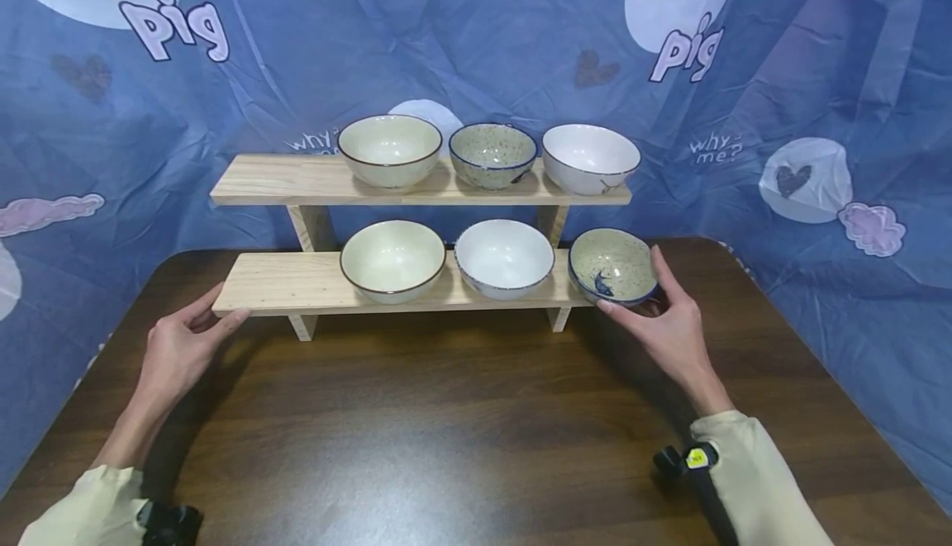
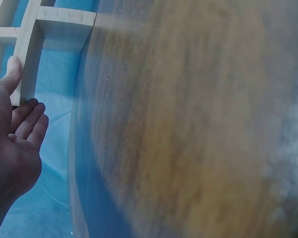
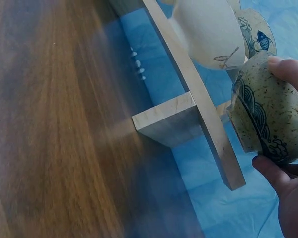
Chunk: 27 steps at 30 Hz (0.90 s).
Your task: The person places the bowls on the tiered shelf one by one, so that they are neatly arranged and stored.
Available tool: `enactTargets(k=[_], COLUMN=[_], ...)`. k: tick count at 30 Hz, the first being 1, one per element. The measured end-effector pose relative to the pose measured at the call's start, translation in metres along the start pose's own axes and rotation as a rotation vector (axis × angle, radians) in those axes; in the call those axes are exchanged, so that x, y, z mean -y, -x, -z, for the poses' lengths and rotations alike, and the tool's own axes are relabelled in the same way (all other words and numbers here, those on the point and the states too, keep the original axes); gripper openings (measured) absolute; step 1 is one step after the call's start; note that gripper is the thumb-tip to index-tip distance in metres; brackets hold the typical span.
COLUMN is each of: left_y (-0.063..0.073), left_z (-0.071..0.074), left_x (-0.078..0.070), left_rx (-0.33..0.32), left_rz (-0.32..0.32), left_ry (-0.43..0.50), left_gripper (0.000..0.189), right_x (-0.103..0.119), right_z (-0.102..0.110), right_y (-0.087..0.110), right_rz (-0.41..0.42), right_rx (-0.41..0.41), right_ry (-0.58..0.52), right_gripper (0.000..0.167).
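Observation:
A two-tier wooden shelf [image 1: 290, 282] stands on the table. At the left end of its lower board, my left hand [image 1: 174, 352] holds the corner, thumb on the front edge and fingers around the end. My right hand [image 1: 673, 335] grips a speckled bowl [image 1: 613, 261] with a blue rim at the lower board's right end. The right wrist view shows a blue wave pattern on this bowl [image 3: 268, 109] and a gap between its base and the board. Beside it on the lower board sit a white bowl [image 1: 506, 257] and a cream bowl [image 1: 394, 258] with a brown rim.
The upper board [image 1: 283, 178] carries a cream bowl [image 1: 390, 149], a speckled bowl [image 1: 493, 154] and a white bowl [image 1: 591, 158]. Behind the brown wooden table [image 1: 446, 414] hangs a blue printed cloth [image 1: 483, 34].

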State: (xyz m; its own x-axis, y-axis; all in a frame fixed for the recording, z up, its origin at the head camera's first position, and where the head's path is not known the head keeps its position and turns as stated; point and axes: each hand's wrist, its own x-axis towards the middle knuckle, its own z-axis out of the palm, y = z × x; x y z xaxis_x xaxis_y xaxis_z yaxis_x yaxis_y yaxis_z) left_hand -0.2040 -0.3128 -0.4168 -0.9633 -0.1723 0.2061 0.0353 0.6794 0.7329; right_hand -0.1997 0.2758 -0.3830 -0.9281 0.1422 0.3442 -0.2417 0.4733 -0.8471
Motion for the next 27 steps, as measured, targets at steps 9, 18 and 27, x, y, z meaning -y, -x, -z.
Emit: enactTargets(k=[9,18,27], left_y=[0.0,0.0,0.0], left_z=[0.0,0.0,0.001], left_x=[0.001,0.0,0.0], left_rx=[0.001,-0.004,0.001], left_rz=[0.002,-0.01,-0.007], left_ry=[-0.002,-0.003,-0.014], left_gripper=[0.072,0.07,0.071], right_x=[0.003,0.001,0.002], right_z=[-0.007,-0.01,-0.01], right_y=[-0.006,-0.011,-0.014], right_rz=[-0.016,-0.007,-0.028], right_rx=[0.012,0.036,0.089], right_ry=[0.018,0.059,0.162], right_gripper=[0.101,0.1,0.097])
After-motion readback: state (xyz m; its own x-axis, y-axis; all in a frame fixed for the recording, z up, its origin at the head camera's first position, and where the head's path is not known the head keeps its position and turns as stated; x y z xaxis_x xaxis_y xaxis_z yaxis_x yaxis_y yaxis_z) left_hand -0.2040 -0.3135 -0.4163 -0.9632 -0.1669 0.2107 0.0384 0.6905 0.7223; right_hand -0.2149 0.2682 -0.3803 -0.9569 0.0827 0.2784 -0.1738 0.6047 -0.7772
